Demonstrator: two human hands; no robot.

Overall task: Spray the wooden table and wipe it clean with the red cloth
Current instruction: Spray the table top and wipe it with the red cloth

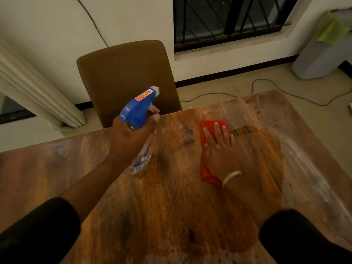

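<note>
The wooden table [171, 197] fills the lower part of the head view; its middle looks dark and wet, its right side pale and dusty. My left hand [131, 138] grips a spray bottle [140, 109] with a blue trigger head, held above the table with the nozzle pointing to the far side and my fingers on the trigger. My right hand [221, 151] lies flat with straight fingers on the red cloth [206, 128], pressing it onto the tabletop right of the bottle. A bangle sits on that wrist.
A brown chair [125, 73] stands against the table's far edge. Behind it are a white wall, a barred window [228, 18] and curtains [28, 88] at left. A black cable [266, 86] trails over the floor. A grey cylinder [320, 58] with a green cloth stands at far right.
</note>
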